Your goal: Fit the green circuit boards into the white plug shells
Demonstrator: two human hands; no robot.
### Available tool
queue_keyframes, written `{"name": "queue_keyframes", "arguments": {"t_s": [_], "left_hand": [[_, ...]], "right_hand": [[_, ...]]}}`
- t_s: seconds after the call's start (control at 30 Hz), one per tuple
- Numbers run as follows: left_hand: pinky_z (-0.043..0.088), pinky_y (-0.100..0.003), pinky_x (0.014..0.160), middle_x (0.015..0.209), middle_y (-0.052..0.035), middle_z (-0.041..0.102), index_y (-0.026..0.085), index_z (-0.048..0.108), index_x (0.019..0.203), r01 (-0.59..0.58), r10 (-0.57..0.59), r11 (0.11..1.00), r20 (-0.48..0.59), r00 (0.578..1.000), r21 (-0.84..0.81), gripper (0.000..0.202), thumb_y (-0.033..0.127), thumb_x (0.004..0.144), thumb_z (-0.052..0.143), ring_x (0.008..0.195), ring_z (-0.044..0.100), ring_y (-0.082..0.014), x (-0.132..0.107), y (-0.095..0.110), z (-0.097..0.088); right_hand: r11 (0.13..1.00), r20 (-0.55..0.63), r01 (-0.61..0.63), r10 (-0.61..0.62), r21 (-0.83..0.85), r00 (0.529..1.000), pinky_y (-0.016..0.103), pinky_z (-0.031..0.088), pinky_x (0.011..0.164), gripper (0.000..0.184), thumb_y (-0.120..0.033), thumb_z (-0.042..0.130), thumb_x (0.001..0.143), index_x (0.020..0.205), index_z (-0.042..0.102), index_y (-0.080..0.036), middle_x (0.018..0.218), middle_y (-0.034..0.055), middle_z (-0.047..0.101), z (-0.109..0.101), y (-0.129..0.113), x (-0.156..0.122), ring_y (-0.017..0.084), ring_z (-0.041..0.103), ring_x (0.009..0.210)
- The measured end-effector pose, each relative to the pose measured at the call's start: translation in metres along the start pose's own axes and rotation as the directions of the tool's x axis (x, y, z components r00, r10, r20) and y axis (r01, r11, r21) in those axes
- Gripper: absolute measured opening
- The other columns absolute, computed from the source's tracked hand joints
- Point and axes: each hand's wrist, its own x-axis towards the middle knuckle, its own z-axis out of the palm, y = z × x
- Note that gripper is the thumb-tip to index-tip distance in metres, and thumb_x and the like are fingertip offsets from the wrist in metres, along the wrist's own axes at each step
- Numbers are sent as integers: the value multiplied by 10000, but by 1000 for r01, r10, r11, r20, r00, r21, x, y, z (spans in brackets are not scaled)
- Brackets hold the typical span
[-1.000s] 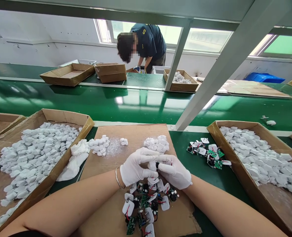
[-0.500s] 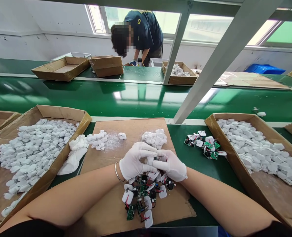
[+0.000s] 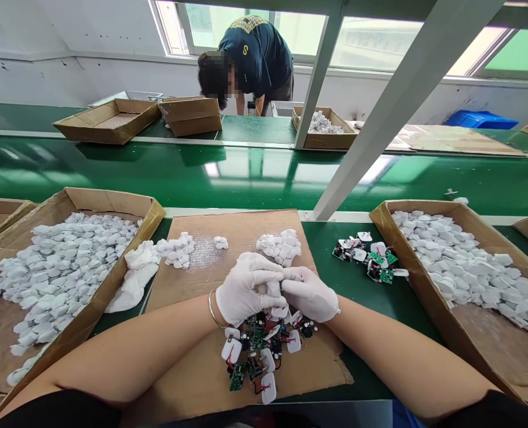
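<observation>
My left hand (image 3: pixel 248 288), in a white glove, is closed round a small white plastic piece (image 3: pixel 273 289), mostly hidden by the fingers. From the other side my right hand (image 3: pixel 309 293), gloved too, presses its curled fingers close to that piece; what they pinch is hidden. Just below both hands lies a heap of small circuit boards (image 3: pixel 258 339) with red wires and white plastic plates. Beyond them, a pile of white plastic pieces (image 3: pixel 282 246) rests on the cardboard sheet (image 3: pixel 179 356).
Cardboard trays of white pieces stand at left (image 3: pixel 150 223) and right (image 3: pixel 382 220). More circuit boards (image 3: pixel 382 258) lie on the green table. A white cloth glove (image 3: pixel 134 279) lies by the left tray. A slanted metal post (image 3: pixel 380 119) rises ahead; a co-worker (image 3: pixel 259 56) bends over the far bench.
My right fingers have shifted slightly and closed up against the left hand. The view has tilted a little; the co-worker has bent lower.
</observation>
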Motion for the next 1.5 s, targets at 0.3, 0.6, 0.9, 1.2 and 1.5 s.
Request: {"name": "queue_keyframes", "arguments": {"t_s": [0.3, 0.6, 0.9, 1.2, 1.5], "left_hand": [[512, -383, 815, 970, -64, 730, 243, 699, 1034, 45, -56, 994, 102, 993, 103, 347, 363, 717, 774, 880, 658, -207, 0, 2, 4], [507, -337, 789, 975, -78, 711, 225, 681, 1060, 0, 0, 1000, 57, 998, 1, 350, 372, 750, 751, 855, 658, -191, 3, -1, 5], [490, -394, 910, 1029, -90, 703, 244, 585, 1259, 48, -46, 998, 48, 998, -43, 472, 406, 823, 668, 1038, 631, -240, -3, -4, -2], [494, -382, 898, 1059, -89, 698, 257, 557, 1277, -32, 37, 998, 102, 994, -56, 428, 423, 883, 584, 1013, 648, -220, 6, 5, -5], [447, -432, 983, 1216, -125, 631, 235, 434, 1383, -29, 37, 999, 218, 975, -42, 490, 432, 935, 466, 1119, 599, -253, 0, 5, -3]], "right_hand": [[988, -130, -96, 80, -124, 988, 245, 384, 560, 283, -390, 629, 845, 760, 642, -121, 655, 5, 584, 0, 7, -1, 109, 489, 582], [996, -106, -21, 12, -83, 994, 291, 438, 730, 231, -335, 728, 764, 798, 633, -127, 821, 33, 625, 3, 2, -1, 150, 550, 761], [990, -68, 19, -9, 143, 998, 276, 448, 693, 123, -250, 679, 788, 791, 629, -138, 759, 19, 590, 3, -3, 1, 134, 542, 703], [999, -83, -28, 30, 27, 996, 257, 450, 588, 180, -275, 737, 740, 736, 650, -118, 675, 20, 626, 5, -10, -2, 129, 560, 621], [999, -36, -32, 32, 8, 999, 284, 495, 638, 267, -378, 737, 755, 820, 678, -127, 753, 46, 651, 0, 0, -3, 159, 597, 690]]}}
